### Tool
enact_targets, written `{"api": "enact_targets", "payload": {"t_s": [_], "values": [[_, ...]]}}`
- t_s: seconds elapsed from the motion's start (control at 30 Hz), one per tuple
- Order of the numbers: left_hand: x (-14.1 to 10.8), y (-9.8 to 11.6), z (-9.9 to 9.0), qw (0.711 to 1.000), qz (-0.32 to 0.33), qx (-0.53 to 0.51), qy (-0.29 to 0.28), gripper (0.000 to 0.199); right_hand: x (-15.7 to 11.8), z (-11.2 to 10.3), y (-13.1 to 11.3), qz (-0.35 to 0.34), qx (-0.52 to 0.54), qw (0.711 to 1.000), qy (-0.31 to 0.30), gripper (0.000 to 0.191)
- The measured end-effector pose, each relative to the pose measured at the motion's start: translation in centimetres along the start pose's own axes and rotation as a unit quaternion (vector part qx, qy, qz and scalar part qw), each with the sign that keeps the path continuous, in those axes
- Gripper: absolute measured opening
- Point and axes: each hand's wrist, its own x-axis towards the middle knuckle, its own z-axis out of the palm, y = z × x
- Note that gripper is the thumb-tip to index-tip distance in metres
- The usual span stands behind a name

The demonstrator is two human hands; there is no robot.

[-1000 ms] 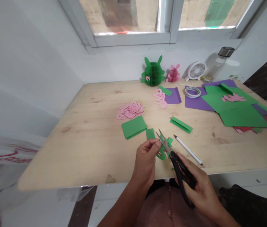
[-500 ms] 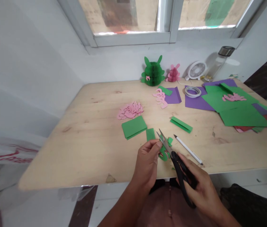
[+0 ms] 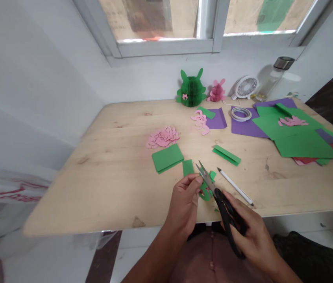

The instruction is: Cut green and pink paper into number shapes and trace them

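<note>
My right hand (image 3: 253, 232) grips the black handles of a pair of scissors (image 3: 224, 210), whose blades point up and left, slightly parted. Thumb and fingers of my left hand (image 3: 185, 200) are pinched together beside the blades; what they hold is too small to make out. Under the blades lie curved green paper pieces (image 3: 204, 194) and small scraps. A folded green paper (image 3: 168, 158) and a smaller green piece (image 3: 188, 168) lie beyond my left hand. To the right are a white pencil (image 3: 235, 186) and a narrow folded green strip (image 3: 226, 155).
Pink cutouts (image 3: 163, 137) are heaped mid-table. Along the wall stand a green paper figure (image 3: 191, 89), a pink one (image 3: 216, 92), a white fan (image 3: 245, 87) and a bottle (image 3: 272, 80). Tape rolls (image 3: 241, 114) and green sheets (image 3: 305, 143) lie at the right.
</note>
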Motion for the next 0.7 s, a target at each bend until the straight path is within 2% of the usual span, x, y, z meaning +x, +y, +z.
{"api": "enact_targets", "payload": {"t_s": [0.7], "values": [[-0.3,0.37,0.34,1.0,-0.014,-0.024,0.004,0.018,-0.56,-0.14,0.83,0.015,-0.017,0.999,-0.026,0.067]]}}
